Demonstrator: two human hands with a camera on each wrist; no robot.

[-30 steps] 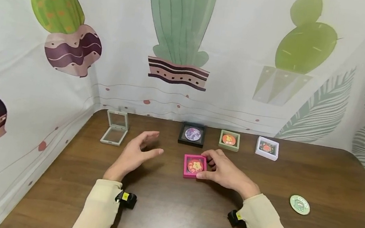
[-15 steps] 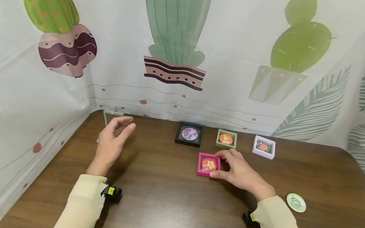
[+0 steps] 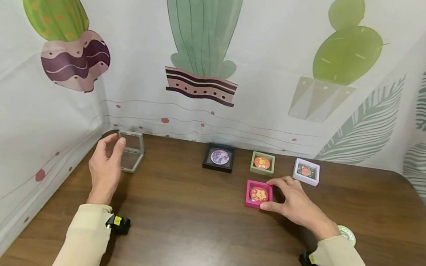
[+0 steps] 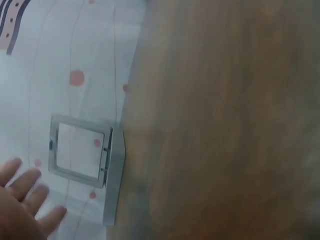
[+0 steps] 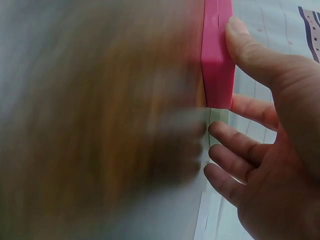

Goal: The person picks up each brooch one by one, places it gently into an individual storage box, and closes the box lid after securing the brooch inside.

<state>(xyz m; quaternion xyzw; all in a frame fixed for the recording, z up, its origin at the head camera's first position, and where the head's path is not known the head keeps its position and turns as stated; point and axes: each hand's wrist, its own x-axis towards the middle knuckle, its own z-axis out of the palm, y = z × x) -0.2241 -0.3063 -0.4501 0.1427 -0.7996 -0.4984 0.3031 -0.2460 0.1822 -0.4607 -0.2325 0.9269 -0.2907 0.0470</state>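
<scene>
My right hand point(image 3: 296, 202) pinches the right side of a pink square display case point(image 3: 259, 194) between thumb and forefinger. Through its window a red round badge with a yellow star shows. In the right wrist view the thumb lies against the pink case point(image 5: 218, 75), and the other fingers spread below it. At the left, my left hand point(image 3: 105, 168) is raised with fingers loosely bent, holding nothing. Just beside it stands a grey display case point(image 3: 138, 164), its windowed lid swung upright. The left wrist view shows the grey case point(image 4: 115, 175) close to those fingers; the hand partly covers it in the head view.
Along the table's back edge stand a black case point(image 3: 219, 157) with a purple badge, a green case point(image 3: 263, 163) and a white case point(image 3: 306, 171). A loose pale green round badge point(image 3: 347, 234) lies partly behind the right wrist. Printed fabric point(image 3: 262, 126) hangs behind.
My right hand has slid the pink case to the right, toward the front of the green case. My left hand has moved left, up to the grey case.
</scene>
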